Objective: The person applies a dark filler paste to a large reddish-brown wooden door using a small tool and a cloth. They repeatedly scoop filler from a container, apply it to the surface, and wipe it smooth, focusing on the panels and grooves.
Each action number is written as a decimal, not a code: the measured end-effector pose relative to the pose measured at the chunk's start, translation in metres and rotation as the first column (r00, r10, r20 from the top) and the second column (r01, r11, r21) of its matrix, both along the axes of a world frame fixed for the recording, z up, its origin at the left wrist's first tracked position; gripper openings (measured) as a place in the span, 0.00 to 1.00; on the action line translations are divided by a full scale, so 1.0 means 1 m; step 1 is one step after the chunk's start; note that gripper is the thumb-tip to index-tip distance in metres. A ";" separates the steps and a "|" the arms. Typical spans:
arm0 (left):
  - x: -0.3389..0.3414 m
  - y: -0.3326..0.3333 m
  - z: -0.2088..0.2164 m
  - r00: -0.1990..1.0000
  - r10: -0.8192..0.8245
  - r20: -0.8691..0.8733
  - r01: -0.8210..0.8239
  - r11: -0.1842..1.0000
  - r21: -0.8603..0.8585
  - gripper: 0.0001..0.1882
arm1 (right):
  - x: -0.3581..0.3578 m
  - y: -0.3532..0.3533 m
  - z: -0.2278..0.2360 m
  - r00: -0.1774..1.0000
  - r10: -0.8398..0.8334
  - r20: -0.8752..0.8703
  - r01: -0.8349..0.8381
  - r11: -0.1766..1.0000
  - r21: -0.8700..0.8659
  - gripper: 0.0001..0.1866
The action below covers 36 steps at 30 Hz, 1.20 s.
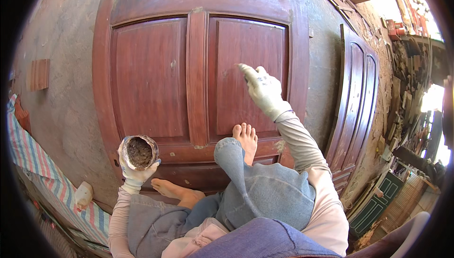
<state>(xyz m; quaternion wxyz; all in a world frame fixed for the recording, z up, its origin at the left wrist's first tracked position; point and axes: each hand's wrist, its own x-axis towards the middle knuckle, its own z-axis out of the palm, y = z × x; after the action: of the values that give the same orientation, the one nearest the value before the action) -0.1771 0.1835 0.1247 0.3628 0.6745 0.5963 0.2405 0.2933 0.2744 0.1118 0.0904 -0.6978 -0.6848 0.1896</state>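
Note:
My left hand (pixel 135 175), in a pale work glove, is wrapped round a round tub (pixel 154 145) with a smeared rim. Inside the tub is rough brown paste (pixel 139 153). Over the right panel of a large reddish-brown wooden door (pixel 197 78) is my right hand (pixel 265 90), also gloved. Its forefinger points forward with a brownish tip, and the other fingers are curled in. Whatever they may hold is hidden. The door lies flat beneath me, with pale filler patches (pixel 197 9) on its frame. My bare feet (pixel 246 140) are on its lower part.
A second panelled door (pixel 354 102) lies to the right. A small wooden block (pixel 39 75) sits on the floor at left, near a striped sheet (pixel 47 168) with a whitish lump (pixel 83 195) on it. Stacked timber scraps (pixel 406 87) and a dark green panel (pixel 380 201) line the right side.

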 end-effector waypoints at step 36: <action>-0.085 -0.021 -0.022 0.762 0.632 0.145 -0.638 0.770 -0.001 0.45 | 0.073 0.103 -0.038 0.974 -0.026 0.224 0.042 0.997 -0.067 0.26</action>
<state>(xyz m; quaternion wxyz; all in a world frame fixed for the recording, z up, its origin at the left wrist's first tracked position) -0.2618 0.1628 0.1023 0.2838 0.4233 0.7569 0.4090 0.3662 0.3776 0.0735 -0.0087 -0.7291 -0.6714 0.1327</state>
